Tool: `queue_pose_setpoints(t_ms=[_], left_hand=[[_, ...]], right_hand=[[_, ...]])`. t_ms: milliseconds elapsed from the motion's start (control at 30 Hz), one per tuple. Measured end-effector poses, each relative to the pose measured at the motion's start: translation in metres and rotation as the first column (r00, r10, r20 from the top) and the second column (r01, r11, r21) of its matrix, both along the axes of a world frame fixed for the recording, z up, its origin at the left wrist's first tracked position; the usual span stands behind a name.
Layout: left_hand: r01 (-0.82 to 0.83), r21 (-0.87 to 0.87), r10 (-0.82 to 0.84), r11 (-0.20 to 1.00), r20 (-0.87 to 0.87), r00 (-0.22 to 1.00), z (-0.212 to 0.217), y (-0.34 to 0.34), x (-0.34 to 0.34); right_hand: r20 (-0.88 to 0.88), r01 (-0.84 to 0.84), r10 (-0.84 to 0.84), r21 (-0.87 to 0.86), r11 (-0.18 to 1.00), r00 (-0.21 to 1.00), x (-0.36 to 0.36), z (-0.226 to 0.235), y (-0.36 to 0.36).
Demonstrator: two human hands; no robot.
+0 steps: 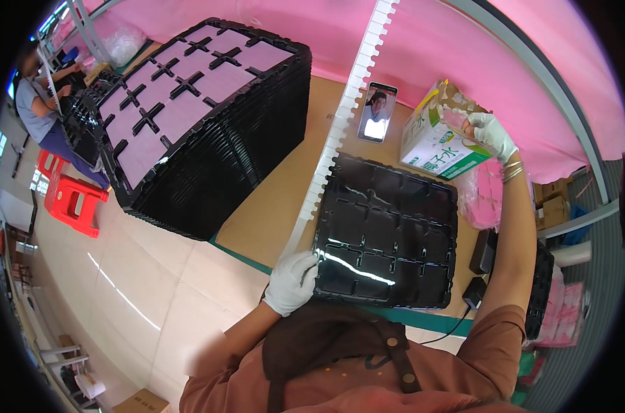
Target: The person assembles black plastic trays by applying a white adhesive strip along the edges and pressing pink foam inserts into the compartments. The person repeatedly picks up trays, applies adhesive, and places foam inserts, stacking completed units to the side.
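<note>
A black moulded tray (388, 230) with several empty square pockets lies on the brown table before me. My left hand (292, 282), in a white glove, grips its near left corner. My right hand (488, 132), also gloved, is stretched out to the open top of a white and green carton (433, 141) beyond the tray, pinching a small pink piece there. A clear bag of pink pieces (483, 194) lies right of the tray.
A tall stack of black trays with pink sheets (202, 117) stands at the left. A white notched strip (340, 124) runs along the table. A phone (377, 111) leans at the back. Another person (37, 103) sits far left, near red stools (68, 196).
</note>
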State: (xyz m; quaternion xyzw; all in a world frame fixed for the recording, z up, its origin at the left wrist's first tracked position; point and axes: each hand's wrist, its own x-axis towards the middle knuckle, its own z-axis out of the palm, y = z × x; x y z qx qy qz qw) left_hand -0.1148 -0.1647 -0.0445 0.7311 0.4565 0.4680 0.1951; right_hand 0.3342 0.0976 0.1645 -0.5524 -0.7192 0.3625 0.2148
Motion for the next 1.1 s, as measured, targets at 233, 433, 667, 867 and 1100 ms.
queue_pose_setpoints(t_ms=[233,433,667,867,1100], left_hand=[[-0.004,-0.020,0.004,1.000,-0.010,1.000,-0.003,-0.001,-0.001],[-0.002,-0.069,0.002,0.998,-0.010,1.000,0.003,-0.001,0.000],[-0.014,-0.134,0.009,0.991,-0.039,0.999,0.022,-0.006,0.003],[-0.026,-0.099,0.029,0.995,0.026,0.999,0.030,-0.007,0.008],[-0.079,-0.072,0.082,0.994,0.035,0.996,0.014,-0.014,0.001]], right_hand=[[0.082,-0.083,0.081,0.023,0.996,0.993,0.003,0.000,-0.005],[0.033,-0.135,0.134,0.007,0.991,0.990,0.011,0.005,-0.015],[-0.166,0.024,-0.024,-0.001,1.000,0.986,0.000,-0.002,-0.019],[-0.013,0.232,-0.235,0.215,0.949,0.972,0.006,-0.025,-0.012],[0.129,0.272,-0.387,0.513,0.814,0.913,-0.009,-0.046,-0.014]])
